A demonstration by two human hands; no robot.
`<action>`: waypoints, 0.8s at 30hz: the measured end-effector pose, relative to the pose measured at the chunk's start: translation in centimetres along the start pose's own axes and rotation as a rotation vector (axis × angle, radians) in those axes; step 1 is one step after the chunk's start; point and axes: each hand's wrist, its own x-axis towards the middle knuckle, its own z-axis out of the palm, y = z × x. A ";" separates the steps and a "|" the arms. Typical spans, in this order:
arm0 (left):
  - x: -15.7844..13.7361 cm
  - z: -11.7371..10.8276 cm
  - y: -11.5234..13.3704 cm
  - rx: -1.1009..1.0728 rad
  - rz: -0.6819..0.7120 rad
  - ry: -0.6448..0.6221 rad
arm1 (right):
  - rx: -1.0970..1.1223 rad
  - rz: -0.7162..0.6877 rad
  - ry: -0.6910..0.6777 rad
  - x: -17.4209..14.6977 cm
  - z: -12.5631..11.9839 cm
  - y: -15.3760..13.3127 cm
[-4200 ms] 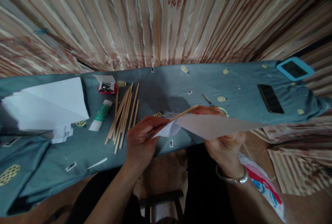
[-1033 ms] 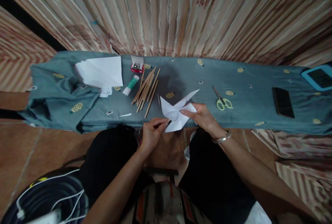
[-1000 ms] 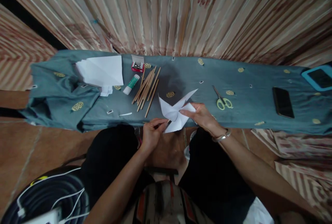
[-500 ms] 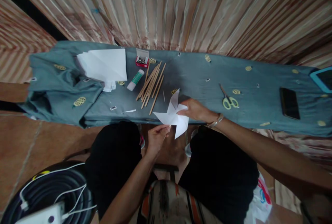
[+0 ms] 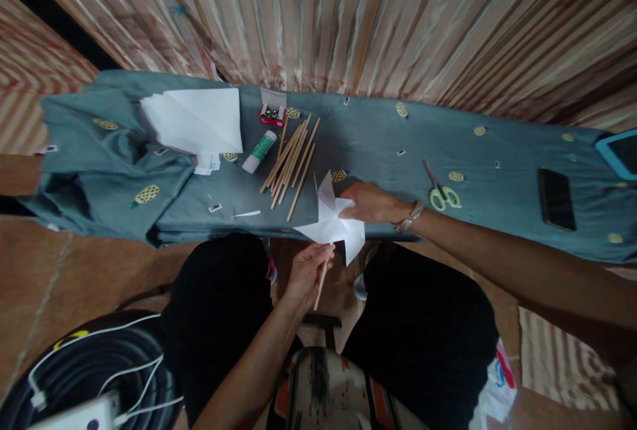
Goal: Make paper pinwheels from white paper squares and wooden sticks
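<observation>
Grey-green cloth on the bench (image 5: 373,135) stretches right from the white pinwheel (image 5: 331,223) to the scissors (image 5: 440,192), its near edge passing behind the paper, which the right hand (image 5: 371,203) pinches in a narrow grip, while the left hand (image 5: 309,271) holds a stick (image 5: 321,287) whose near end, hidden half a second ago, now shows.
</observation>
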 end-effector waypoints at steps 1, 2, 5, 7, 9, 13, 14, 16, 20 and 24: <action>0.0 0.0 0.1 -0.006 -0.024 -0.016 | 0.001 -0.004 -0.007 0.1 -0.1 0.0; -0.1 0.0 0.1 -0.011 -0.048 -0.033 | 0.005 -0.009 -0.014 0.2 -0.2 0.0; -0.1 0.1 0.2 -0.011 -0.112 -0.086 | 0.020 -0.021 -0.033 0.5 -0.5 0.0; -0.1 0.1 0.3 -0.001 -0.147 -0.112 | 0.029 -0.023 -0.037 0.6 -0.7 0.0; -0.1 0.1 0.3 0.020 -0.168 -0.127 | 0.037 -0.024 -0.035 0.8 -0.8 0.0; 0.1 0.0 0.4 0.078 -0.145 -0.151 | 0.030 -0.031 -0.048 1.1 -0.9 0.1; 0.1 0.0 0.4 0.085 -0.134 -0.155 | 0.024 -0.035 -0.056 1.2 -0.9 0.1; 0.2 0.0 0.3 0.084 -0.126 -0.154 | 0.020 -0.047 -0.080 1.2 -0.8 0.3; 0.3 -0.1 0.3 0.078 -0.142 -0.165 | 0.035 -0.049 -0.120 1.2 -0.8 0.6; 0.3 -0.1 0.4 0.059 -0.183 -0.161 | 0.033 -0.038 -0.151 1.1 -0.9 0.4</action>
